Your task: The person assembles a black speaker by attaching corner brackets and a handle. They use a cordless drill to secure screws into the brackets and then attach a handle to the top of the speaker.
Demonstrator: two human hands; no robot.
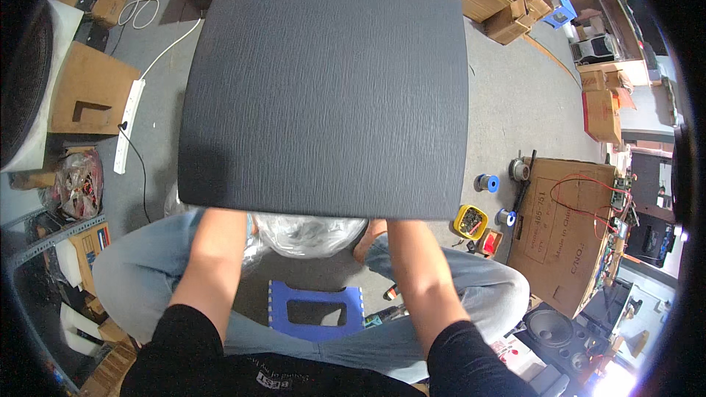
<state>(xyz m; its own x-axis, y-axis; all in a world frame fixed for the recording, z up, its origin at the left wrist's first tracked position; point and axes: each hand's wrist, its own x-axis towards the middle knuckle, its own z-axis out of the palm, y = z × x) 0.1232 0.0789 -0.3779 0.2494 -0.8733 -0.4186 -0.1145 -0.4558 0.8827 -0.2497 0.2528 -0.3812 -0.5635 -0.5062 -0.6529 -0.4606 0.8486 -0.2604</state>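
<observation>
A large black box-like piece with a wood-grain surface [323, 88] fills the upper middle of the head view, its broad flat face toward me. My left forearm [213, 250] runs up to its near edge on the left, and my right forearm [421, 265] does the same on the right. Both hands are hidden behind that edge, so neither their fingers nor their grip shows. Crumpled clear plastic wrap [312, 235] lies on the floor just under the edge, between my arms.
A blue folding step stool [316, 329] stands between my legs. At right are a yellow tub of small parts [471, 221], solder spools [487, 182] and a big cardboard carton [555, 235]. A white power strip [129, 126] lies at left; a speaker driver [549, 327] sits lower right.
</observation>
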